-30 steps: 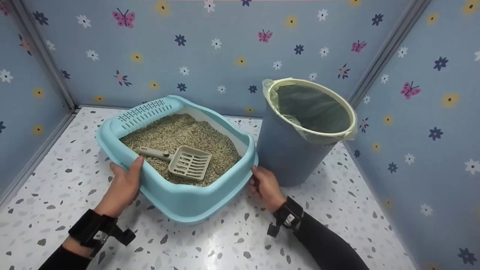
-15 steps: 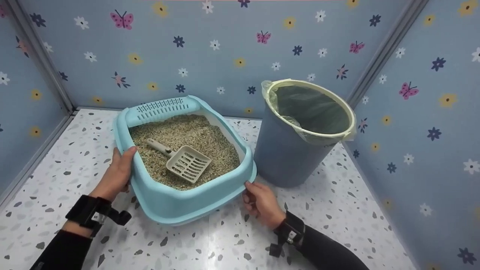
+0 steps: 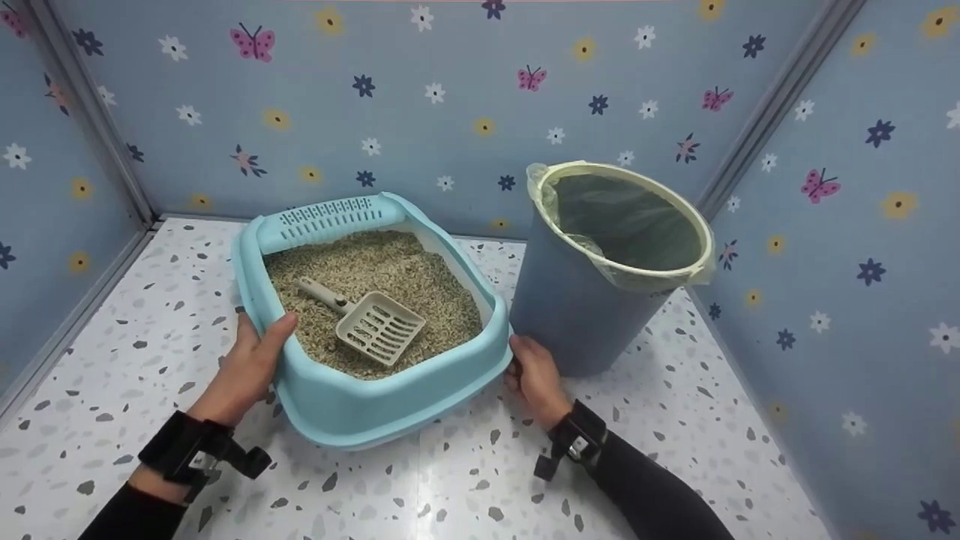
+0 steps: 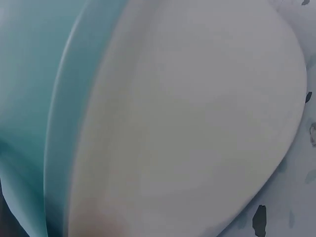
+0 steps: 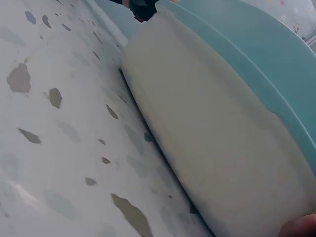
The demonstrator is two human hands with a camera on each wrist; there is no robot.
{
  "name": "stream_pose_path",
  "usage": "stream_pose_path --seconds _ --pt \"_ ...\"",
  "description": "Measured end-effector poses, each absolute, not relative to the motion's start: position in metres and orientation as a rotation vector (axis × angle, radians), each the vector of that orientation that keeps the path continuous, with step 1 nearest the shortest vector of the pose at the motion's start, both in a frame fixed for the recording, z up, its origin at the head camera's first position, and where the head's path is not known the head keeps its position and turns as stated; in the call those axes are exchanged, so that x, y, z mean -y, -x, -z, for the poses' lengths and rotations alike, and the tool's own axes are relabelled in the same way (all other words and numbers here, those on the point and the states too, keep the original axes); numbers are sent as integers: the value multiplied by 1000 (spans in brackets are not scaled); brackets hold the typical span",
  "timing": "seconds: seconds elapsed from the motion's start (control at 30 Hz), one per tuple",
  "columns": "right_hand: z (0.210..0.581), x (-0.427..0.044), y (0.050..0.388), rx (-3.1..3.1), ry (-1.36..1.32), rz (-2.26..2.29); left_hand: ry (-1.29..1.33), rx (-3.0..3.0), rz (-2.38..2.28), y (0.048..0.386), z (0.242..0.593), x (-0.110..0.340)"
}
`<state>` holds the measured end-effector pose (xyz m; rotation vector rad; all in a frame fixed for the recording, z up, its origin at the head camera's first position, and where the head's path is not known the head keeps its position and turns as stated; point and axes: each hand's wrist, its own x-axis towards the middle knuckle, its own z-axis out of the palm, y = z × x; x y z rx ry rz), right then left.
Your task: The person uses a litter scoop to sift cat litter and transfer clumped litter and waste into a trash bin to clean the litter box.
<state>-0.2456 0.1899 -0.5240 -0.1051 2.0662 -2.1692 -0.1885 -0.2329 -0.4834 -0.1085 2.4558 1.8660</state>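
Left hand (image 3: 244,371): thumb laid against the left side of the tray, near its near-left corner; the remaining fingers pass under the flange, largely out of sight. Right hand (image 3: 536,379): fingers curled at the near-right corner, pinching the edge of the flange; one fingertip shows against the base in the right wrist view. Both hands hold the same part, a pale-blue plastic litter tray (image 3: 405,394) with rounded corners, which lies between them and extends forward, away from the person.

Governing relation, as judged: the tray's long axis against the line between the hands. The axis runs from the slotted far end, slightly left, to the low near end, slightly right. Both grips sit toward the near end; the far end is unsupported by either hand. The off-white lower base (image 5: 197,108) stands at or just above the white speckled floor (image 3: 450,480); full contact cannot be confirmed.

Inside the tray: tan granular litter (image 3: 420,277), with a beige slotted plastic scoop (image 3: 360,315) resting on it. The scoop's handle points far-left; its blade points near-right. The handle end is nearer the left hand.

Right of the tray: a grey-blue plastic bin (image 3: 585,315), just beside it and nearer the right hand.
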Motion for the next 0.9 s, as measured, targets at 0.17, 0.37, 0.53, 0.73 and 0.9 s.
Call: stream_pose_path --seconds 0.17,0.37,0.53,0.73,0.9 --pt "528 -189 230 -2114 139 2149 82 -2451 -1860 201 486 241" --pt "525 -192 216 -2115 210 2071 -11 -2464 -1849 220 486 254" --pt "521 -194 236 -2223 150 2002 -45 -2418 -1874 225 485 256" --pt "521 -192 256 -2234 199 1984 -35 -2403 -1869 224 488 255" --pt "521 -193 250 -2178 229 1978 -7 -2395 -1835 224 487 258"
